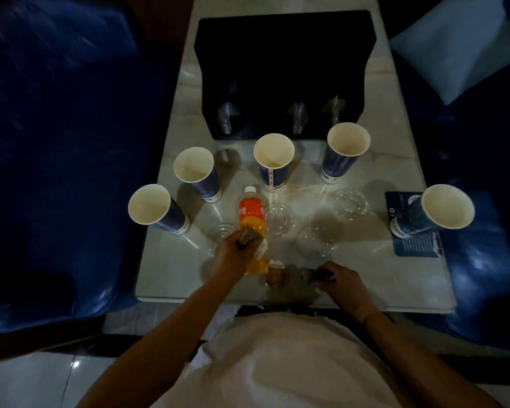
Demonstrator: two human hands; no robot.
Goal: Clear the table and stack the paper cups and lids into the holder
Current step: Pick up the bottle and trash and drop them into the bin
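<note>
Several blue paper cups stand open-end up on the pale table [374,278]: one at the far left [156,209], others behind [196,172], [273,160], [345,148], and one on the right [436,213]. Clear lids lie flat between them [221,232], [278,219], [351,203], [315,240]. The black holder [283,75] stands at the back, with clear items dimly visible in its front slots. My left hand [233,256] grips an orange drink bottle [251,213] together with a grey crumpled scrap. My right hand [343,282] pinches a dark crumpled wrapper [315,273] on the table.
A small brown bottle with a white cap [275,273] stands between my hands near the front edge. A dark blue leaflet [415,245] lies under the right cup. Blue sofas flank the table on both sides, and a pale cushion [460,48] lies at the back right.
</note>
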